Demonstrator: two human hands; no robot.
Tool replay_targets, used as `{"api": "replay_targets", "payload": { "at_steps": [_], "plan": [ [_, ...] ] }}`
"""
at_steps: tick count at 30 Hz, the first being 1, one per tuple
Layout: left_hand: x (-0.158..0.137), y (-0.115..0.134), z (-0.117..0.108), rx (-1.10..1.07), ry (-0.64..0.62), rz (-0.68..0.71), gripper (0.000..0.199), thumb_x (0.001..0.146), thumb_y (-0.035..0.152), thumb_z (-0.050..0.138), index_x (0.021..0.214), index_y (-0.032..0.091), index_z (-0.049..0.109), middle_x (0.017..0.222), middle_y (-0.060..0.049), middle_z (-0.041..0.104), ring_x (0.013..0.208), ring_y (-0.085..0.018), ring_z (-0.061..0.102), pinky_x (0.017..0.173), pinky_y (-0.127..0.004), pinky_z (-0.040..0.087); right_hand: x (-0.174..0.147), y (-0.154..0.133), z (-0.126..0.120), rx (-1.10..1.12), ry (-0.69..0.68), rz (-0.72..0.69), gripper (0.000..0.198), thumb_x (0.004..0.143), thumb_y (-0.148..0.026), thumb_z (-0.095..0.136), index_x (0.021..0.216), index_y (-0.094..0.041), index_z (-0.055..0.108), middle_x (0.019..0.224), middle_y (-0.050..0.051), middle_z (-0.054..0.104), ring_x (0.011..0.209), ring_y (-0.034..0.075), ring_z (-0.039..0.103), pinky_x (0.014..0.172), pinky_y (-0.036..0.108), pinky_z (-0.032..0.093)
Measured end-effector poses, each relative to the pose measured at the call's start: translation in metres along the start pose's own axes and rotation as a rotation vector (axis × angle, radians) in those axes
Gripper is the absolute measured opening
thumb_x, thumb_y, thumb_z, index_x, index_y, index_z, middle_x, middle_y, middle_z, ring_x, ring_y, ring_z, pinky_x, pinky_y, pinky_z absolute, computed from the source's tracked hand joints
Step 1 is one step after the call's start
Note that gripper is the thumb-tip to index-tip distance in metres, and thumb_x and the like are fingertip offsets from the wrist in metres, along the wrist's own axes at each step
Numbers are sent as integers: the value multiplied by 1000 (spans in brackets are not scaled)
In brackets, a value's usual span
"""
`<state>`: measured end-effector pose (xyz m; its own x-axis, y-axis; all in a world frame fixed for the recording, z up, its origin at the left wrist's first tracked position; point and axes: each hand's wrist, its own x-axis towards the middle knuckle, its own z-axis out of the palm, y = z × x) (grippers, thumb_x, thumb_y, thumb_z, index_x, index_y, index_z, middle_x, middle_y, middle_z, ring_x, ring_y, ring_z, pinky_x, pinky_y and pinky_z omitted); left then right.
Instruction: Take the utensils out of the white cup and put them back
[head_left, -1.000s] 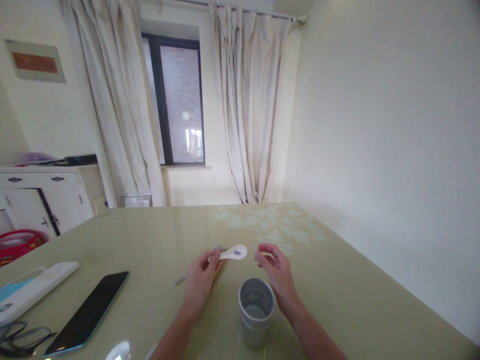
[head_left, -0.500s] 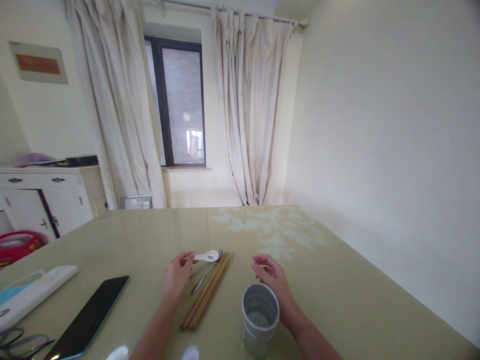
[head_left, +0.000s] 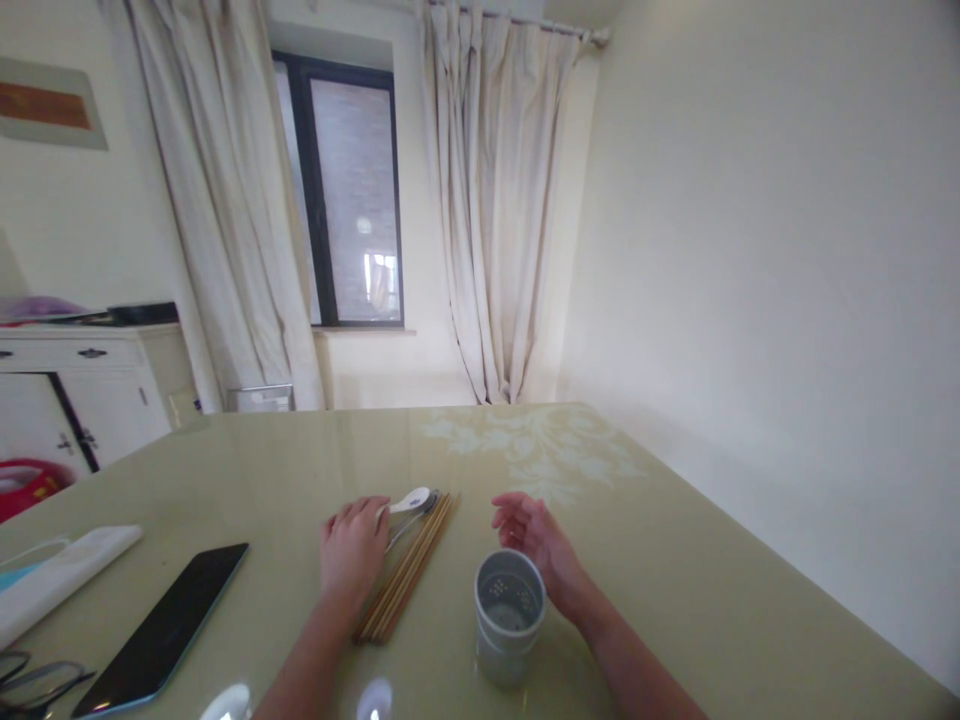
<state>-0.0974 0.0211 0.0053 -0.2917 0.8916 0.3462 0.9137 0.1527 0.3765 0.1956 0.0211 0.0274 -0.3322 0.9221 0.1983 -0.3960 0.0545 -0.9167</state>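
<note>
Window [head_left: 356, 200] and curtains behind a green bench [head_left: 667, 570]. On your left: glasses [head_left: 79, 681], black slab device [head_left: 165, 625], long white object [head_left: 71, 580] — all clear of the cutlery. Grey cup [head_left: 508, 655] upright, mouth up, holed inside visible; it partly hides your right hand [head_left: 534, 535], fingers apart, loosely curled. Chopsticks [head_left: 405, 580] lie between cup and left hand [head_left: 352, 550]. White spoon [head_left: 414, 499] overlaps metal cutlery [head_left: 432, 502] beside them; left hand's at its handle — can't tell if clamped.

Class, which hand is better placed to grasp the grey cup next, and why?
Likely the right hand: it appears empty, close to the grey cup. The left hand is at the white spoon.
</note>
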Motion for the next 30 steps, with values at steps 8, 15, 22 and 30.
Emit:
{"api": "replay_targets", "payload": {
  "at_steps": [8, 15, 22, 30],
  "plan": [
    [-33, 46, -7, 91, -183, 312, 26, 103, 28, 50, 111, 24, 74, 120, -9, 76, 117, -27, 67, 100, -38, 46, -9, -30, -18, -143, -476, 52, 91, 71, -86, 77, 134, -21, 69, 126, 14, 69, 118, 32, 63, 100, 41, 46],
    [-38, 50, -5, 101, -275, 285, 21, 98, 22, 51, 101, 23, 71, 111, -8, 77, 111, -27, 71, 94, -37, 49, -13, -40, -21, -313, -579, 270, 109, 40, -35, 109, 139, -26, 64, 131, 8, 70, 128, 35, 62, 111, 44, 45],
    [-36, 48, -3, 107, -296, 257, 22, 96, 23, 50, 99, 23, 72, 107, -8, 78, 108, -27, 72, 95, -38, 49, -7, -17, -9, -386, -270, 93, 84, 63, -46, 100, 134, -23, 63, 125, 9, 74, 121, 34, 66, 107, 46, 47],
    [-34, 48, -12, 39, -323, 269, 19, 93, 22, 52, 95, 23, 71, 102, -8, 78, 106, -29, 72, 91, -37, 49, -1, 20, -6, -505, -153, -70, 99, 60, -43, 102, 144, -24, 54, 139, 13, 68, 132, 36, 61, 118, 54, 40]
  ]
}}
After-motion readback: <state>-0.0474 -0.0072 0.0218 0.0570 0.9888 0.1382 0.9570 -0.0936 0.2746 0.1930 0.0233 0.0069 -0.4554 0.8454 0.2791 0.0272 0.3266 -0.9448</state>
